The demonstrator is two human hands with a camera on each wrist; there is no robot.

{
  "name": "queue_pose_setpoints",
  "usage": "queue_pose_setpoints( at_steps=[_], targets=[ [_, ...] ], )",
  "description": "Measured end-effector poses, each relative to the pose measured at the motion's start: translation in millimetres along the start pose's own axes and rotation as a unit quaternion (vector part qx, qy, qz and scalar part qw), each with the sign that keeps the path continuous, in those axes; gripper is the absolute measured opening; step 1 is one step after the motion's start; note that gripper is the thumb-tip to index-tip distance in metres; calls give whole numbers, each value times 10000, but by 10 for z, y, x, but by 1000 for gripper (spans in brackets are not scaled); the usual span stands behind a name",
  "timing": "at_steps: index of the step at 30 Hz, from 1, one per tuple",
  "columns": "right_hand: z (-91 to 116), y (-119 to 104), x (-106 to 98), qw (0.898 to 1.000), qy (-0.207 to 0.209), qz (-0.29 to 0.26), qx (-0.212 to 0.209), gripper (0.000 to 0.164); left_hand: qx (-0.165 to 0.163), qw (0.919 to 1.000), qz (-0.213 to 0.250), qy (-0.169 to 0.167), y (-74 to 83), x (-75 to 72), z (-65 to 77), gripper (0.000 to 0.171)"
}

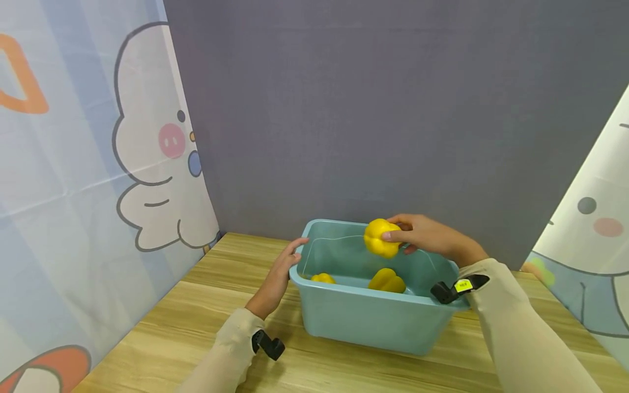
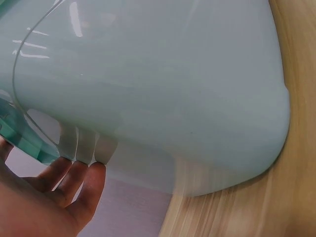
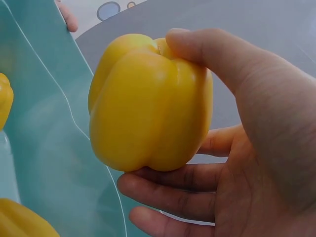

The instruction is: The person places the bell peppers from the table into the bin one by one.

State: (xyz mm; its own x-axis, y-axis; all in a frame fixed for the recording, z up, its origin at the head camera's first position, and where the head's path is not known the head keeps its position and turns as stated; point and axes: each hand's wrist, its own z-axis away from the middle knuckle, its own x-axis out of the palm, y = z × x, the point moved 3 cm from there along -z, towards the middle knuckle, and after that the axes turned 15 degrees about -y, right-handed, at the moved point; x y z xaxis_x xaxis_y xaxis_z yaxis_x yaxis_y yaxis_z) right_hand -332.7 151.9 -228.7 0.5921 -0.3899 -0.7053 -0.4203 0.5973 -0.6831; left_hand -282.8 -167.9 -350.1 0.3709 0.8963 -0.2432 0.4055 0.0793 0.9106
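A yellow bell pepper (image 1: 381, 238) is held in my right hand (image 1: 426, 236), above the light-blue plastic bin (image 1: 363, 314). The right wrist view shows my thumb on top of this pepper (image 3: 148, 106) and fingers beneath and behind it. My left hand (image 1: 277, 273) holds the bin's left rim. From the left wrist, several fingertips (image 2: 94, 177) press against the outer wall (image 2: 187, 89), while another digit reaches over the edge. Inside the bin lie a second yellow pepper (image 1: 387, 280) and a third (image 1: 322, 278), both partly hidden by the front wall.
The bin stands on a wood-grain table (image 1: 196, 322). Behind it rises a grey backdrop (image 1: 368, 109). Cartoon-printed curtains stand at the left (image 1: 73, 180) and right (image 1: 589, 234). Each sleeve carries a black wrist mount.
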Motion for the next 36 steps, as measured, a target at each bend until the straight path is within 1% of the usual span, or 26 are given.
queue_pose_setpoints(
  at_steps=[7,15,21,26,36],
  targets=[
    [-47,-37,6,10000,4,22,55,64,21,10000,34,3,-16,-5,-12,56],
    [-149,-88,39,9998,-112,107,137,67,-13,10000,2,16,-34,-12,-5,55],
    [-221,-111,62,9996,-204,122,164,66,0,10000,6,13,-6,-4,-15,56],
    [-274,-119,64,9991,-241,215,286,69,21,10000,-5,10,-4,-9,-27,56],
    [-312,-158,67,9982,-288,347,389,72,82,10000,-12,0,12,1,-24,57]
  ],
)
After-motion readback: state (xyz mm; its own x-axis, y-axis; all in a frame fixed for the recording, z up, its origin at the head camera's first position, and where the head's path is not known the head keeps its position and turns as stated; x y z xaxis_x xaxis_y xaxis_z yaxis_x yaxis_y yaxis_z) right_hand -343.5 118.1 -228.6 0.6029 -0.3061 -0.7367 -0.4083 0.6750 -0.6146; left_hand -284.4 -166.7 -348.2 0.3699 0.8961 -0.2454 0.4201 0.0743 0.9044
